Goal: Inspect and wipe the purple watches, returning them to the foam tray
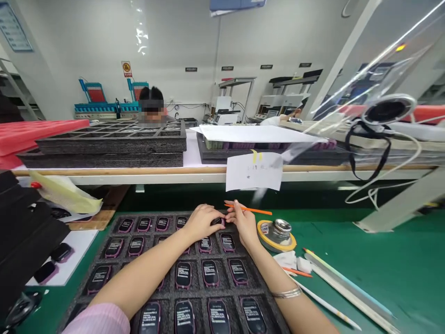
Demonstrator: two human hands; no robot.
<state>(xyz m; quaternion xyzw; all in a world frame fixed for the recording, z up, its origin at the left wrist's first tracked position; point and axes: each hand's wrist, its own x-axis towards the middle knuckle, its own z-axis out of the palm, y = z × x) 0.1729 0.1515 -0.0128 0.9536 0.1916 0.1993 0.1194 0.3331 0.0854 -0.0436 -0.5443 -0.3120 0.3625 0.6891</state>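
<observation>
A black foam tray (194,294) holds rows of smartwatches with purple cases and lit screens of white text. At its back row, my left hand (200,223) closes its thumb and fingers round one smartwatch (218,221), partly hidden by them. My right hand (243,225) is beside it, fingertips at the watch's right edge. A thin orange stick (259,211) with a pointed grey end passes through the right hand's closed fingers. Just in front, another smartwatch (228,242) lies in its compartment. My left forearm covers part of the tray.
Right of the tray are a yellow-rimmed round dispenser (277,235), white tissue, an orange pen (297,272) and long strips (347,285). Two smartwatches lie on white paper (74,264) at left. A shelf (174,176) bears foam trays; another person sits behind it.
</observation>
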